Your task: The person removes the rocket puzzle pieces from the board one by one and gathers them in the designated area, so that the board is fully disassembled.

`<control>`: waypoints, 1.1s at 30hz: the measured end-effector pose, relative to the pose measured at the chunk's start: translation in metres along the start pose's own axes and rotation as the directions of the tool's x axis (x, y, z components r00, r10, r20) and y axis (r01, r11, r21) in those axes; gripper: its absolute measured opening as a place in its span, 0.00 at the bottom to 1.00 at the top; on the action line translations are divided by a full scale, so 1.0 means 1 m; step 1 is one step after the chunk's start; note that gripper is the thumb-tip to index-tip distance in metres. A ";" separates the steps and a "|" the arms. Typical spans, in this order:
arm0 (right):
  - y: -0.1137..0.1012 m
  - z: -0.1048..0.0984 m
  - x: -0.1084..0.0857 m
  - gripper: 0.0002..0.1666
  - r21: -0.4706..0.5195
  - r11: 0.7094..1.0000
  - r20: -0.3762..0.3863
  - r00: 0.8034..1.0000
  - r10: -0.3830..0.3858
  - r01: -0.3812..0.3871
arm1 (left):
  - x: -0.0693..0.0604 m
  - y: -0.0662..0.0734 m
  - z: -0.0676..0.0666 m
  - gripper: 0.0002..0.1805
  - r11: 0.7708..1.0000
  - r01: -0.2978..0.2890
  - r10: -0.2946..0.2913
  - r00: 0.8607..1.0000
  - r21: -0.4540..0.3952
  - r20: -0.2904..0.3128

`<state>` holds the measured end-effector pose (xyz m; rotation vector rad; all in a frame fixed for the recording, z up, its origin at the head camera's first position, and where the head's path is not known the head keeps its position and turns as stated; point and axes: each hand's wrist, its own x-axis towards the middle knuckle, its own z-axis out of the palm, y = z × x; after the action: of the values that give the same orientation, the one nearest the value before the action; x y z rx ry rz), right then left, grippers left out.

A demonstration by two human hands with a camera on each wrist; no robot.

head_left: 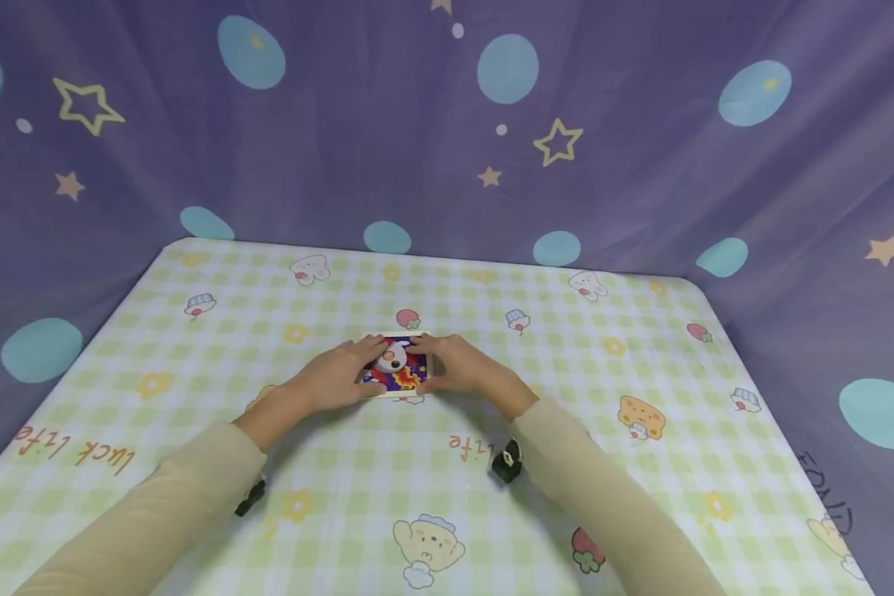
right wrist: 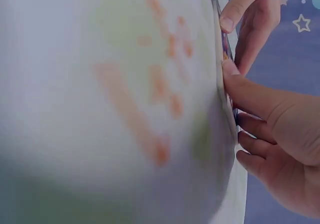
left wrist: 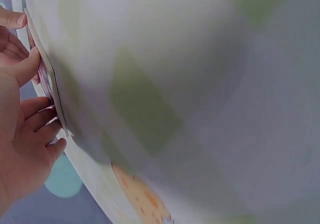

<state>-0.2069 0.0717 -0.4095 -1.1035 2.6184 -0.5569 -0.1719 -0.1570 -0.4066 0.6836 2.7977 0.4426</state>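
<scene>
A small square picture board (head_left: 406, 379) with a pale rim lies on the table; its face carries a colourful cartoon figure in red, white, blue and yellow. My left hand (head_left: 340, 377) grips its left side, thumb at the near edge and fingers toward the far edge. On the opposite side my right hand (head_left: 456, 362) holds it the same way. Seen edge-on in the left wrist view, the board (left wrist: 56, 91) is thin and close to the cloth. The right wrist view shows both thumbs on the rim of the board (right wrist: 220, 58). Fingers cover parts of the picture.
A green-and-white checked cloth (head_left: 358, 488) printed with cartoon animals, flowers and strawberries covers the table. Behind and beside it hangs a purple curtain (head_left: 387, 124) with stars and blue ovals. Dark wrist devices (head_left: 507, 462) sit below both sleeves.
</scene>
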 end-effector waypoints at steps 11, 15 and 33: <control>-0.002 0.012 -0.063 0.40 0.060 0.997 -0.044 0.998 0.045 -0.043 | -0.013 0.040 0.025 0.40 0.985 -0.140 0.146 0.988 0.102 -0.049; -0.004 0.010 -0.072 0.40 0.032 0.999 -0.057 0.998 0.042 -0.040 | -0.016 0.049 0.030 0.41 0.983 -0.141 0.147 0.988 0.115 -0.048; -0.011 0.011 -0.086 0.41 -0.048 0.999 -0.045 0.999 0.020 -0.022 | -0.025 0.062 0.031 0.41 0.973 -0.163 0.172 0.984 0.161 -0.045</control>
<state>-0.1371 0.1246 -0.4077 -1.0886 2.6922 -0.5221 -0.1157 -0.1097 -0.4111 0.9619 2.8637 0.2770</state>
